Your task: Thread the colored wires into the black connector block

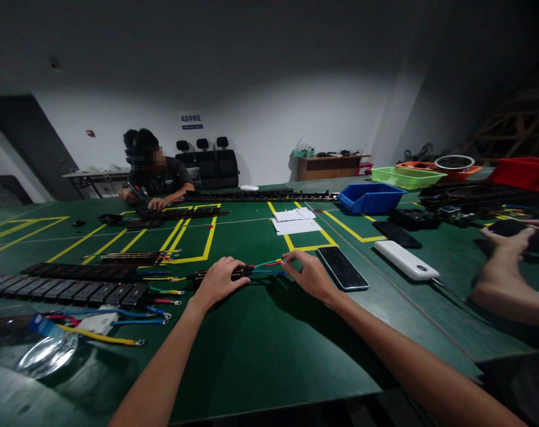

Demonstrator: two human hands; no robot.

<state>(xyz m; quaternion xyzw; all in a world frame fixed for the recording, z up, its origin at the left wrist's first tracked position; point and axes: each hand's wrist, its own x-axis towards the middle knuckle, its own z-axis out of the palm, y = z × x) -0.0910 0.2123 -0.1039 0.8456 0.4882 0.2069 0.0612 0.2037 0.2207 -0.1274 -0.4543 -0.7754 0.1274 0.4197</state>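
My left hand (219, 279) is closed over the end of a slim dark bar with coloured wires coming out of it. Green, red and blue wires (264, 267) run from there toward my right hand (308, 274). Thumb and fingers of that hand pinch the wire tips, where a yellow and red sleeve shows near a lug. The blue wire passes just below the pinch. Left of my hands lie rows of black segmented strips (64, 289), whose yellow, green, red and blue leads end in metal ring lugs. How the bar sits under my left palm is hidden.
A phone (343, 268) and a white power bank (405, 260) lie right of my hands. Paper sheets (296, 220) and a blue bin (370, 197) are farther back. A co-worker (156, 172) sits across the green table; another person's hand (509, 243) is at right. A clear bottle (47, 353) lies left.
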